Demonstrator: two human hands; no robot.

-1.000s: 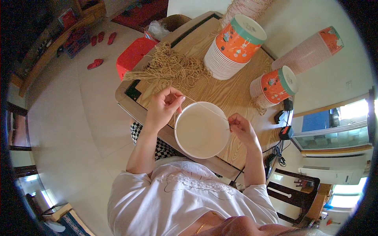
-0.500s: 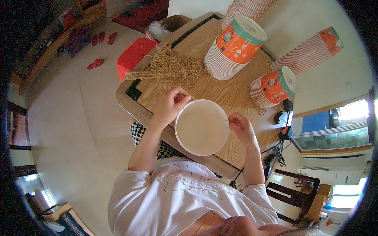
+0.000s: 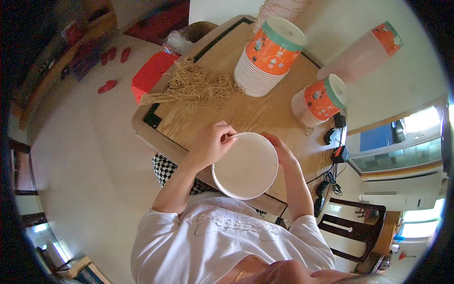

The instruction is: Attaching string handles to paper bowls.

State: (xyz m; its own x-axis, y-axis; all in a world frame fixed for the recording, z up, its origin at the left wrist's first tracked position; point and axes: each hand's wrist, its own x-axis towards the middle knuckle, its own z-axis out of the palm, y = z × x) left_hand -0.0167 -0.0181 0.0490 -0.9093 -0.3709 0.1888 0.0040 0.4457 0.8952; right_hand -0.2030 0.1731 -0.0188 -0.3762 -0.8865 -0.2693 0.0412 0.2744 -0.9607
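A white paper bucket (image 3: 246, 191) is held near the table's front edge, its open mouth facing me. My left hand (image 3: 213, 145) is closed, thumb and fingers pinching the far-left rim. My right hand (image 3: 281, 150) is wrapped around the outside of the far-right wall, with some fingers hidden behind it. Small marks show on the inner wall near the right rim; I cannot tell what they are. Beyond my left hand lies a tangled pile of tan cords (image 3: 201, 87).
Upside-down nested buckets, orange with green bands, form a tall stack (image 3: 274, 54) and a shorter stack (image 3: 319, 98). Another long stack (image 3: 359, 54) leans along the wall. Black adapters and cables (image 3: 331, 177) hang at the table's right edge. A red stool (image 3: 153, 73) stands at the left.
My right hand has moved from the right rim to the bucket's far-right outer wall. The left hand has closed onto the far-left rim. The whole view has shifted slightly.
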